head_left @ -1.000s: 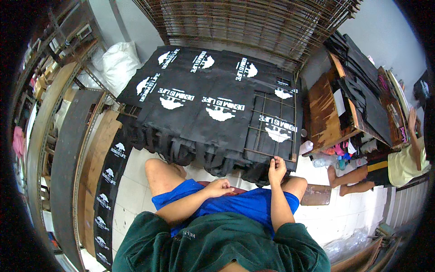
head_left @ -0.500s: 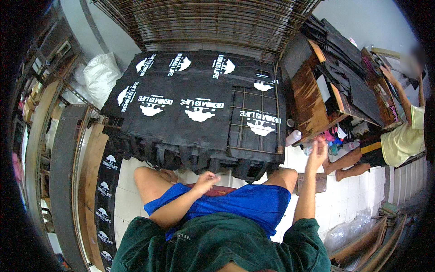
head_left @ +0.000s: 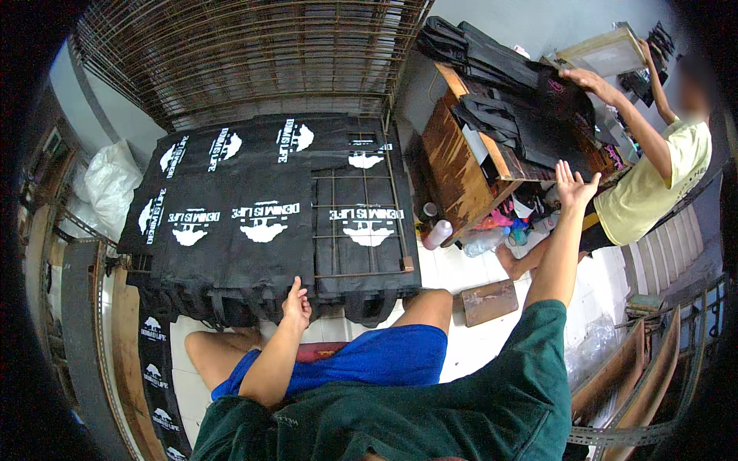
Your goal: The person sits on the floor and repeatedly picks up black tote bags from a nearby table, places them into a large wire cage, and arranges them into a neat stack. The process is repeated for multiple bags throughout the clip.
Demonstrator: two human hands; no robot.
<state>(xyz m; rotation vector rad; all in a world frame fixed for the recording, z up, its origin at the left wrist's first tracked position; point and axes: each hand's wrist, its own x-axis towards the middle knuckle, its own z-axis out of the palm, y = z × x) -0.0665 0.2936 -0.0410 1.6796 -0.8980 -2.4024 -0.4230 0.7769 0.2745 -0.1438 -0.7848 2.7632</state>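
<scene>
My left hand (head_left: 297, 305) hovers at the front edge of a stack of black fabric bags (head_left: 231, 265) with white prints. Its fingers are loosely curled and apart, with nothing visible in them. Reaching far to the right, my right hand (head_left: 575, 186) is open, palm up and fingers spread, and holds nothing. It appears in front of the near edge of a wooden table (head_left: 511, 173) on which dark fabric pieces (head_left: 530, 127) lie. A rusty wire grid (head_left: 354, 273) rests over the right part of the bag stack.
A co-worker in a yellow shirt (head_left: 653, 180) stands at the table, one hand on a framed screen (head_left: 607, 52). Wire racks (head_left: 254, 61) rise behind the stack. A pale bottle (head_left: 438, 234) and a brown box (head_left: 490, 302) are on the tiled floor. White sacks (head_left: 108, 184) lie left.
My view has swung right. My right arm has stretched out toward the table and its hand has opened. My left hand's fingers now point up. The co-worker has come further into view.
</scene>
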